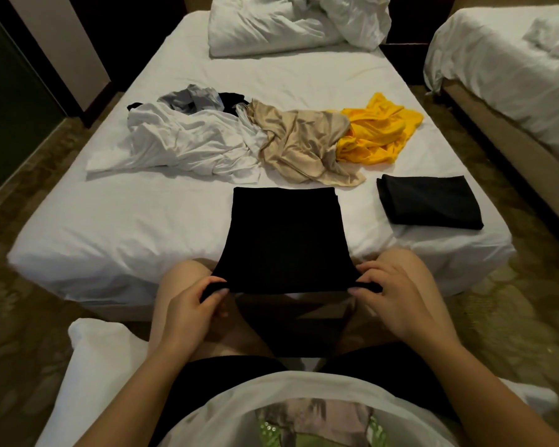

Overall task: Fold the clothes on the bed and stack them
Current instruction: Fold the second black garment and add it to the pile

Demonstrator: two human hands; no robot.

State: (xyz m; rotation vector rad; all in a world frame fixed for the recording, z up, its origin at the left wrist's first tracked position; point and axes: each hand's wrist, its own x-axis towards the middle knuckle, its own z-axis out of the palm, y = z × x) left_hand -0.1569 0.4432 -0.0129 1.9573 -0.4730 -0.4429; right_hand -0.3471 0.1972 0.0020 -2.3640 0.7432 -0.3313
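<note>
Pinching the near corners of the black garment (284, 240), our left hand (188, 311) and right hand (397, 301) keep it taut, its far part lying on the bed (142, 221), probably for another fold; a folded dark piece (430, 201) waits beside it.

duvet (291, 24) crumpled, far end | 2nd bed (504, 59) R | carpet (29, 317) patterned

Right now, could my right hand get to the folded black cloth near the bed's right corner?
Probably yes, once freed: the right hand pinches a corner of the black garment, and the folded black cloth lies just beyond it, with nothing between.
</note>
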